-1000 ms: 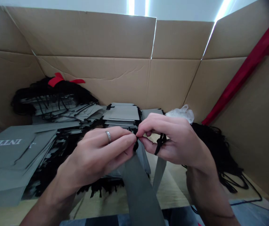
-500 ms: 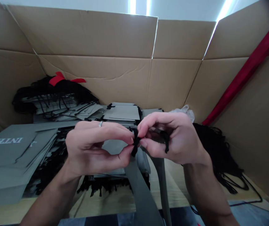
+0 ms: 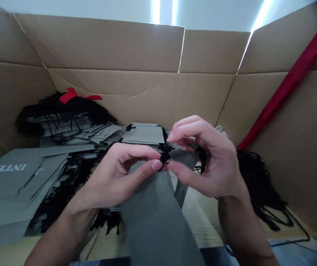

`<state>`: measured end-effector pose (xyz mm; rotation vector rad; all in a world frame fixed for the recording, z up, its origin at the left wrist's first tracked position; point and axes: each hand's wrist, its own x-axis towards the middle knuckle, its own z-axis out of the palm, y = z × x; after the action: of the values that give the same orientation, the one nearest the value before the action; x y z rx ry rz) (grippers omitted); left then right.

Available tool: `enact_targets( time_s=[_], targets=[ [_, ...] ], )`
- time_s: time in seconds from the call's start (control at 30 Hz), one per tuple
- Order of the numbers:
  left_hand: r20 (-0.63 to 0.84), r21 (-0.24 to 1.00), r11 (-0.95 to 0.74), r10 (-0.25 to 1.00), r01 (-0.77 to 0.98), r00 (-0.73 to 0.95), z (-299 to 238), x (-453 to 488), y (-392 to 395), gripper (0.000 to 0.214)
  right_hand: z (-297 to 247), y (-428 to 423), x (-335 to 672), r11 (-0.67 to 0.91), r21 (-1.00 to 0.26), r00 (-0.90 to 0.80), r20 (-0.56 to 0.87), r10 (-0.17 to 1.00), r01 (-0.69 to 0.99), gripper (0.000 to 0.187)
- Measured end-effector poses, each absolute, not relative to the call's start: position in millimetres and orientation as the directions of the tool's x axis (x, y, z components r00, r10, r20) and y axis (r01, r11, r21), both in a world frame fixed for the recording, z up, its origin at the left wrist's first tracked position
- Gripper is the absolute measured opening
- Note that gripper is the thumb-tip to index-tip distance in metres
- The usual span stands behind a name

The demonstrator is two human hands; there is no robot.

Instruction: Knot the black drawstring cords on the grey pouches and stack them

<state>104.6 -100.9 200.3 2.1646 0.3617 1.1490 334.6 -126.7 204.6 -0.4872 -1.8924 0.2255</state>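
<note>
**Black knot [image 3: 164, 158] was pinched at the top of a gray piece [image 3: 158, 221]**

Nearest the camera, the gray piece slanted down from the hands at center, matte and plain, broad below and narrowing upward; the bottom edge of view cut it off. At its top, the left hand [image 3: 119, 177] gripped the bunched knot between thumb and forefinger, partly covering it. The right hand [image 3: 213, 166] had thumb and forefinger parted just beside it; whether its other fingers gripped the black cord [image 3: 202, 157] could not be told. Beyond, gray stacks [image 3: 144, 133] were partly hidden behind the hands.
</note>
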Motion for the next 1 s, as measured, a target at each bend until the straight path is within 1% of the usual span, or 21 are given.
enact_targets(
  time_s=[0.03, 0.07, 0.1, 0.13, 0.17, 0.23, 0.3, 0.37, 0.47, 0.57, 0.67, 0.8, 0.87, 0.93, 1.0],
  targets=[
    [0.653, 0.629, -0.777, 0.509, -0.027, 0.561, 200.5, 103.8, -102.7, 0.012, 206.0, -124.8, 336.7, 0.910, -0.370, -0.362, 0.835, 0.415, 0.189, 0.044],
    [0.659, 0.602, -0.798, 0.500, 0.004, 0.562, 200.7, 103.3, -104.9, 0.014, 206.9, -122.4, 338.1, 0.924, -0.354, -0.420, 0.823, 0.382, 0.146, 0.046],
    [0.653, 0.582, -0.813, 0.490, 0.031, 0.578, 201.0, 103.2, -107.0, 0.016, 207.1, -119.8, 338.7, 0.936, -0.336, -0.468, 0.814, 0.343, 0.101, 0.042],
    [0.643, 0.568, -0.821, 0.482, 0.051, 0.594, 201.2, 103.4, -109.0, 0.017, 206.6, -117.3, 338.7, 0.944, -0.322, -0.498, 0.810, 0.311, 0.066, 0.035],
    [0.637, 0.560, -0.826, 0.480, 0.067, 0.603, 201.3, 103.9, -110.5, 0.017, 205.5, -115.2, 338.1, 0.945, -0.323, -0.509, 0.806, 0.303, 0.051, 0.028],
    [0.633, 0.550, -0.831, 0.479, 0.082, 0.608, 201.0, 105.1, -111.9, 0.018, 202.5, -112.6, 336.4, 0.928, -0.367, -0.502, 0.793, 0.346, 0.061, 0.023],
    [0.620, 0.550, -0.830, 0.480, 0.092, 0.621, 199.9, 105.6, -111.2, 0.018, 200.2, -112.3, 335.3, 0.904, -0.421, -0.485, 0.777, 0.401, 0.074, 0.024],
    [0.582, 0.549, -0.829, 0.468, 0.103, 0.665, 198.6, 105.1, -109.6, 0.019, 199.5, -113.1, 335.2, 0.889, -0.454, -0.475, 0.771, 0.425, 0.060, 0.025],
    [0.571, 0.515, -0.850, 0.436, 0.111, 0.695, 198.4, 104.6, -108.7, 0.019, 201.2, -114.5, 335.8, 0.866, -0.499, -0.491, 0.759, 0.428, -0.016, 0.021],
    [0.614, 0.451, -0.889, 0.371, 0.076, 0.696, 200.8, 107.0, -111.1, 0.021, 202.0, -114.5, 334.6, 0.807, -0.580, -0.516, 0.728, 0.452, -0.111, 0.017],
    [0.674, 0.405, -0.914, 0.294, -0.006, 0.678, 202.9, 110.7, -115.6, 0.024, 198.8, -112.0, 330.8, 0.741, -0.635, -0.500, 0.726, 0.473, -0.221, 0.019],
    [0.703, 0.359, -0.931, 0.226, -0.063, 0.675, 200.8, 111.4, -119.8, 0.026, 192.9, -107.8, 325.0, 0.646, -0.672, -0.481, 0.728, 0.487, -0.362, 0.022],
    [0.722, 0.338, -0.940, 0.225, -0.050, 0.654, 198.4, 110.5, -120.0, 0.026, 193.4, -108.3, 324.8, 0.645, -0.673, -0.479, 0.728, 0.490, -0.364, 0.019],
    [0.739, 0.327, -0.945, 0.250, -0.009, 0.625, 196.0, 110.4, -118.8, 0.023, 196.8, -111.4, 327.4, 0.666, -0.673, -0.477, 0.723, 0.500, -0.322, 0.017],
    [0.749, 0.314, -0.949, 0.272, 0.039, 0.604, 194.0, 111.4, -116.8, 0.020, 201.0, -115.8, 331.4, 0.693, -0.679, -0.468, 0.708, 0.529, -0.242, 0.024]
  ],
)
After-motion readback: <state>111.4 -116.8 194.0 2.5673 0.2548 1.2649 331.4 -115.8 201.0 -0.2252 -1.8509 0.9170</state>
